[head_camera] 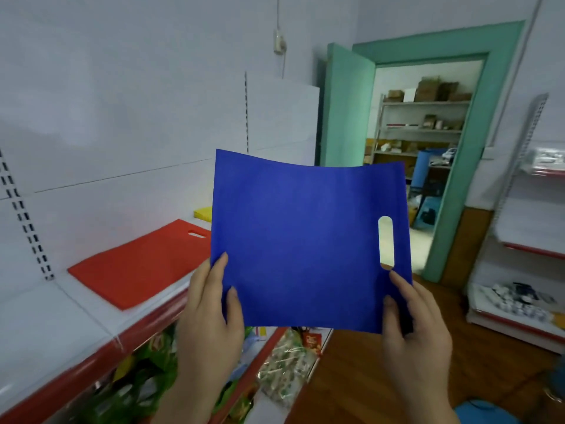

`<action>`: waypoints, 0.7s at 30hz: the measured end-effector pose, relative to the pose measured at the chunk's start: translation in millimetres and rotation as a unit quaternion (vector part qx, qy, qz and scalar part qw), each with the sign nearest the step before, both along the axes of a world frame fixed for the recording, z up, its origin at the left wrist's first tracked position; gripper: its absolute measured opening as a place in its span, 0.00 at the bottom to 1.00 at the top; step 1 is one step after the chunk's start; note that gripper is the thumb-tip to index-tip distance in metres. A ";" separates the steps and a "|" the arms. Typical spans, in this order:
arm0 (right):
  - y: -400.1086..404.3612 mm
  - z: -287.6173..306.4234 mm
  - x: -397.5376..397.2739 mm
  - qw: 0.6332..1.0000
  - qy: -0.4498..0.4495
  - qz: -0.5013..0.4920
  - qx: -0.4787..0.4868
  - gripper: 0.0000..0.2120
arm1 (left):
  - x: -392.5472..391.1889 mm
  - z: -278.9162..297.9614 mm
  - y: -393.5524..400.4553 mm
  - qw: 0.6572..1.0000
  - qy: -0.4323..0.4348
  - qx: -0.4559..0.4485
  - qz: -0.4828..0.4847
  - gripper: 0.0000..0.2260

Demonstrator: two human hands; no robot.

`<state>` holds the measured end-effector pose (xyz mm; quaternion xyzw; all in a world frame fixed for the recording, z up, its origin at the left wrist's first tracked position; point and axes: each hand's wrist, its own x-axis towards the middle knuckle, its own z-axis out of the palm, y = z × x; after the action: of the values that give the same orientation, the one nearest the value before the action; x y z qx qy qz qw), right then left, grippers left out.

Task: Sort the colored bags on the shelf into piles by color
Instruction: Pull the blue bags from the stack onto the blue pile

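Both hands pinch blue bag [305, 240] by its lower corners, left hand [211, 316], right hand [412, 325], lifted clear of the shelf [46, 316]; red bag [143, 264] lies left of left hand; keep blue flat, start separate pile, don't overlap red

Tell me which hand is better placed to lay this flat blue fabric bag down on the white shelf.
Probably the left hand. It pinches the flat blue fabric bag on the side toward the white shelf, where the flat red bag lies. The right hand grips the far edge, over the floor.
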<state>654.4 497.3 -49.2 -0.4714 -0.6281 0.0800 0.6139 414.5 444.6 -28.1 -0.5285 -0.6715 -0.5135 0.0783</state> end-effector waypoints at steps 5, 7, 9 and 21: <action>49.0 -10.0 33.4 0.999 0.012 -0.040 -0.031 0.20 | 31.7 -3.5 66.7 0.999 -0.001 -0.010 -0.033 0.22; 74.1 -13.7 44.5 0.997 0.006 -0.061 -0.052 0.21 | 42.4 -6.5 96.8 0.999 0.003 -0.004 -0.047 0.22; 102.5 -15.7 53.7 0.996 -0.002 -0.074 -0.059 0.21 | 50.9 -10.2 130.8 0.998 0.007 0.001 -0.069 0.22; 282.6 -2.2 102.7 0.986 -0.020 -0.154 -0.053 0.20 | 96.5 -7.8 347.7 0.990 -0.005 0.018 -0.142 0.22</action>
<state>757.1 779.8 -51.4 -0.5961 -0.5552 0.0079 0.5800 511.1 792.3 -35.9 -0.6141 -0.5809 -0.5342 0.0110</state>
